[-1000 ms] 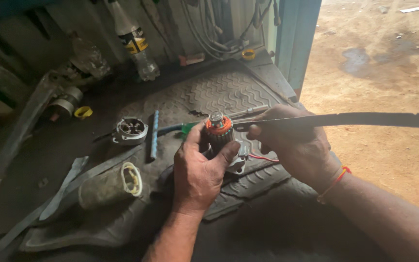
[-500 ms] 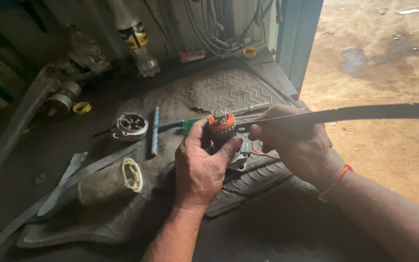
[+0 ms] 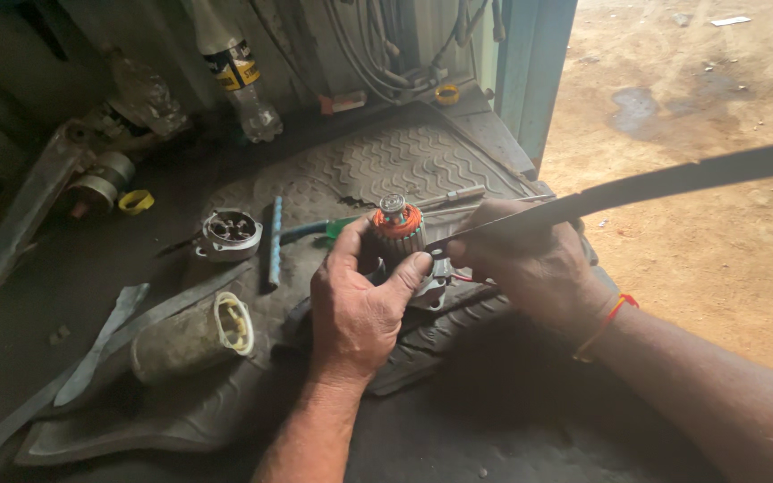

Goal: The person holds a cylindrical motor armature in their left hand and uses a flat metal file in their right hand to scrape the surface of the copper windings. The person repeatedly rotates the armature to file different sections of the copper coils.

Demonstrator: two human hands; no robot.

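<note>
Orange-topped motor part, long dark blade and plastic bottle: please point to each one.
orange-topped motor part (image 3: pixel 395 224), head view, on its orange collar.
long dark blade (image 3: pixel 673 182), head view, on the flat middle of the strip.
plastic bottle (image 3: pixel 242 85), head view, on its body below the label.

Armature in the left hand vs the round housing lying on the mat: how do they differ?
The armature is held upright in the left hand, off the mat; the cylindrical housing lies on its side on the rubber mat, untouched. The armature has an orange band near its top and a metal tip; the housing is dull grey-green with a pale rim. The housing looks bulkier and is hollow at its open end. Both are round, grimy motor parts.
</note>
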